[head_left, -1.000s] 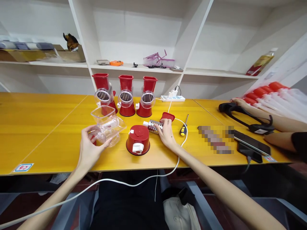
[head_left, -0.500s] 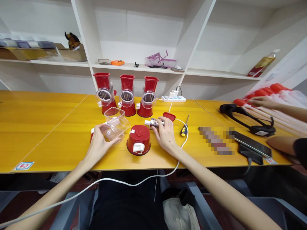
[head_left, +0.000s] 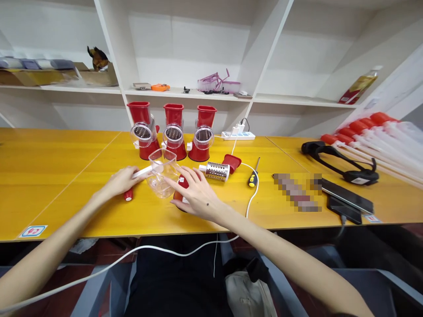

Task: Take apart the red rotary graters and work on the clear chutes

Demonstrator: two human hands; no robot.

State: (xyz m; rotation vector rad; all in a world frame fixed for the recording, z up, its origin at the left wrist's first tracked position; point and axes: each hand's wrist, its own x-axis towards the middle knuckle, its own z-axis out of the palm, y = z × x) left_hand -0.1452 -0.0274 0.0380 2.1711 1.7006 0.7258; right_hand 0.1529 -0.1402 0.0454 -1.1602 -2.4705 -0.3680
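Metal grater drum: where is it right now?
Head view, near the middle: the grater drum lies on its side on the yellow table, between the right hand and the small red part, left of the screwdriver.

- The desk [head_left: 82, 176] runs across in front of you; 3 graters [head_left: 173, 132] stand in a row near its back, before the shelves [head_left: 188, 93].
- Between you and that row is the housing [head_left: 161, 187], with the crank [head_left: 142, 172] on its left, partly under your left hand [head_left: 120, 179].
- The base [head_left: 179, 195] is just right of the housing, mostly beneath your right hand [head_left: 196, 196].
- Beyond that hand lies the drum [head_left: 216, 171], with the pusher [head_left: 231, 163] at its right end, then the screwdriver [head_left: 253, 178].
- Behind the pusher is the power strip [head_left: 238, 136].
- Far right, the headset [head_left: 360, 177] lies behind 2 phones [head_left: 346, 195].
- The cable [head_left: 180, 255] crosses above your lap.
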